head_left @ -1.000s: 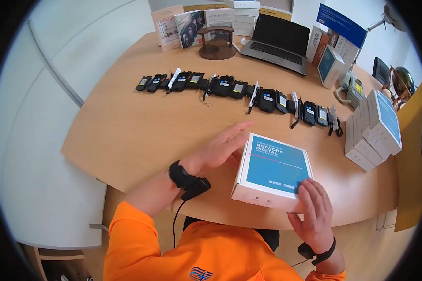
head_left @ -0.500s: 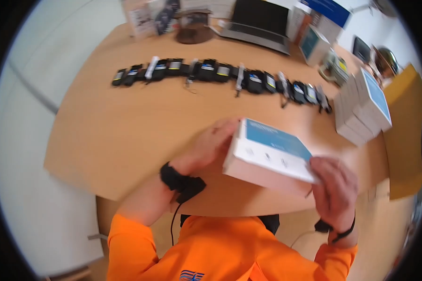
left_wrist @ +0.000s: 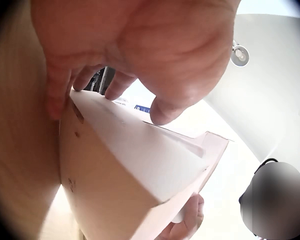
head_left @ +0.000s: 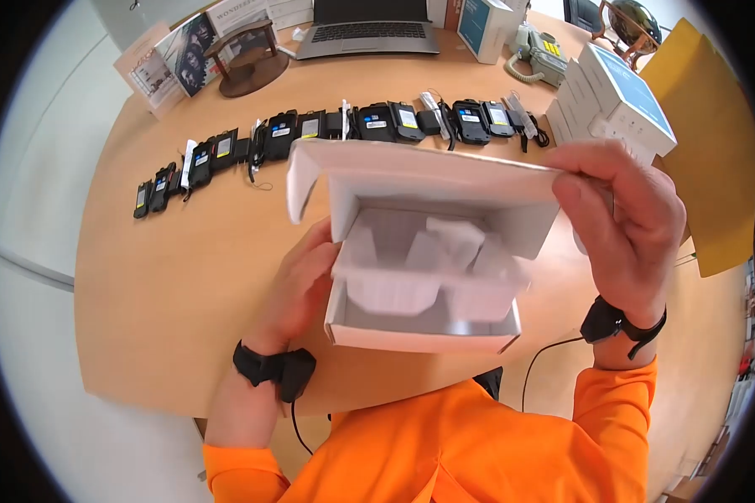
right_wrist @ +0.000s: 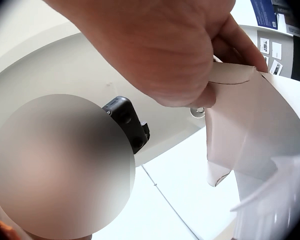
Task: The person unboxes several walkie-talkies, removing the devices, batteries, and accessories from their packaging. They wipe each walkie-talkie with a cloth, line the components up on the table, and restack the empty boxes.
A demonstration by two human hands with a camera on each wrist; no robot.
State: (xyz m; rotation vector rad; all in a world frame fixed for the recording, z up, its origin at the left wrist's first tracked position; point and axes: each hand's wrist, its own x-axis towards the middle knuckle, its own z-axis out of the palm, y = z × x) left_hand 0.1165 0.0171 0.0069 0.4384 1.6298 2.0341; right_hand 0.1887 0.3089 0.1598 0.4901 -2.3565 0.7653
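Observation:
A white cardboard box (head_left: 419, 337) sits at the front of the desk with its lid (head_left: 445, 172) swung up. Inside, a translucent plastic tray (head_left: 394, 289) with moulded hollows stands partly out of the box, blurred. My right hand (head_left: 629, 222) pinches the lid's right corner between thumb and fingers. Against the box's left side lies my left hand (head_left: 298, 281), its fingers extended along the wall. In the left wrist view, the left fingertips (left_wrist: 162, 112) touch the side wall (left_wrist: 125, 130). The right wrist view shows the lid flap (right_wrist: 232, 75) under the right fingers.
Behind the box runs a row of black devices (head_left: 281, 134) with batteries and wrapped accessories. Stacked white boxes (head_left: 625, 96) stand at the right, near a telephone (head_left: 541, 54). A laptop (head_left: 369, 33), books (head_left: 189, 63) and a wooden stand (head_left: 252, 63) occupy the back.
The closed box has been tilted and its lid raised by my right hand, exposing the plastic tray. My left hand has stayed at the box's left side. The head view has shifted.

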